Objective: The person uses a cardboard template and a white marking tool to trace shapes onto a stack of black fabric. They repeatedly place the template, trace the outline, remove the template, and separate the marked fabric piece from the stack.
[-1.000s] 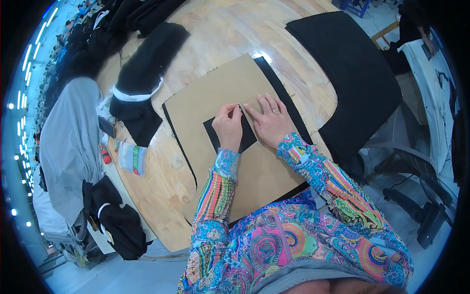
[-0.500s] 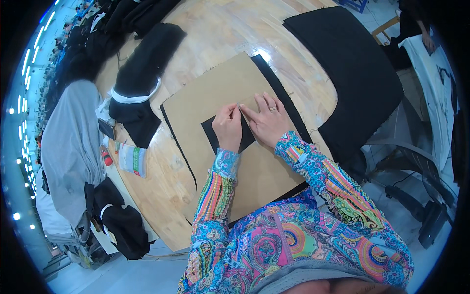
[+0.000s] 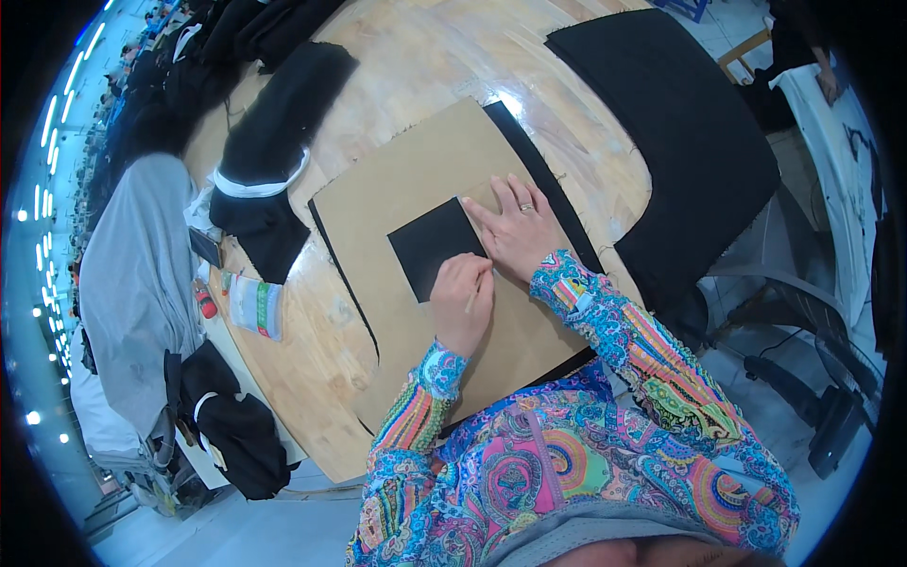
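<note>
A tan cardboard sheet (image 3: 406, 180) lies on black fabric (image 3: 543, 175), which shows along its left and right sides. Near the sheet's middle is a black square (image 3: 430, 241) that looks like a cut-out with the fabric showing through. My left hand (image 3: 460, 307) is closed around a thin pale stick (image 3: 471, 301), its fingertips at the square's lower right edge. What kind of stick it is cannot be made out. Flat on the cardboard beside the square's right edge rests my right hand (image 3: 521, 231), fingers extended and a ring on one.
Black fabric pieces (image 3: 680, 142) are stacked on the table's right. To the left lie a black bundle tied with a white band (image 3: 260, 189), a plastic packet (image 3: 255, 307) and a small red object (image 3: 205, 300). A fan (image 3: 836, 378) stands at lower right.
My left hand has moved down from the square's top corner to its lower right edge, uncovering most of the square. My right hand has stayed nearly in place.
</note>
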Motion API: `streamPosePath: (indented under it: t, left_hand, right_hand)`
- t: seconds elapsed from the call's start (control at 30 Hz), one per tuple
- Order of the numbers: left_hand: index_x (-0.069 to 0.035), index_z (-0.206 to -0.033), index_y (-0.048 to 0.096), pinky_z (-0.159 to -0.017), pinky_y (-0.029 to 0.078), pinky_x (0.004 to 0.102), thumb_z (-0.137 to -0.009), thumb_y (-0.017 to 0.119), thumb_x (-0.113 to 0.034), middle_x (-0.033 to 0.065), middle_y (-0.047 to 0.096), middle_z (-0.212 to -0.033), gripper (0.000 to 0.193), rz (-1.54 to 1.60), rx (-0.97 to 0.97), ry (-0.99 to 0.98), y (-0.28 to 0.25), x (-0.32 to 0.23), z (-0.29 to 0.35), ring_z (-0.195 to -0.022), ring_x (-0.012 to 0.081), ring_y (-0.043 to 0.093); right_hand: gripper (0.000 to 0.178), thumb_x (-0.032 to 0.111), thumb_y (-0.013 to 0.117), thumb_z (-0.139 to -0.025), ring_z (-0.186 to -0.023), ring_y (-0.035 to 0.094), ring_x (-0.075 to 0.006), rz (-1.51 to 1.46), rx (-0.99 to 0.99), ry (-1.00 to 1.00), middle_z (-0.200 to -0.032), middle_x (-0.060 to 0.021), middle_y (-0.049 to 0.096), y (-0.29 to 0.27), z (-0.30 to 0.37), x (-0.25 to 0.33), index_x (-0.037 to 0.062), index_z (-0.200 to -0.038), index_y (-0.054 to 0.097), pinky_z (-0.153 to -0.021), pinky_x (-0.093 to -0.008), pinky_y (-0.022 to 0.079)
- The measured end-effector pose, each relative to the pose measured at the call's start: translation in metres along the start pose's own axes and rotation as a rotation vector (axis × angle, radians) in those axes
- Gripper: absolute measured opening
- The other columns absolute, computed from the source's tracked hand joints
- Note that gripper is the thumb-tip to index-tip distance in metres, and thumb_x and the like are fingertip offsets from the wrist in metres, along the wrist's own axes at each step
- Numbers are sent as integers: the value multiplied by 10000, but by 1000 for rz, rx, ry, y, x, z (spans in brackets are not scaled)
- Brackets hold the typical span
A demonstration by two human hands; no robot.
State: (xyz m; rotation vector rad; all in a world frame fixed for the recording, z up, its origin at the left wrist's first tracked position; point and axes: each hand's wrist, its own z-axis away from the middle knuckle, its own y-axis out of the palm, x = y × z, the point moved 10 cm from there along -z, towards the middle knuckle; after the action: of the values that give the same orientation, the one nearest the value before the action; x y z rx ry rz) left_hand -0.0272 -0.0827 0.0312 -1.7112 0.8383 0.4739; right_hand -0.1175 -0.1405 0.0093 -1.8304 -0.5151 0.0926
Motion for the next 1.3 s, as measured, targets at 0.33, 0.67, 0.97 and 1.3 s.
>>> streamPosePath:
  t: [0.33,0.67,0.97,1.3]
  left_hand:
    - [-16,-842,642,-711,506,353,-791,641,-46,122,645,-828,59,107,4,-149,-3,19,-5,-793,256,638]
    - [18,-908,670,-676,518,275,-842,646,-98,118,693,-824,136,237,-206,-380,-7,81,-59,-745,163,667]
    - [2,-881,667,-647,504,303,-833,638,-93,124,674,-818,111,180,-198,-289,0,78,-59,-713,208,652]
    - [-22,-800,623,-722,494,368,-761,635,-16,117,637,-837,41,68,14,-40,1,11,-6,-828,285,605]
  right_hand:
    - [400,249,551,-848,-1262,394,-318,-24,8,9,-1301,-146,473,3,1,-2,270,-1247,576,-1044,-457,286]
    - [410,249,543,-854,-1282,371,-325,-58,57,18,-1314,-163,457,2,0,1,245,-1264,560,-1060,-464,256]
    - [427,251,542,-852,-1288,357,-323,-46,71,18,-1320,-157,447,3,0,-1,249,-1280,543,-1066,-461,248]
    - [414,239,546,-845,-1256,385,-308,9,17,-2,-1293,-143,468,-1,0,-1,259,-1258,561,-1039,-450,276]
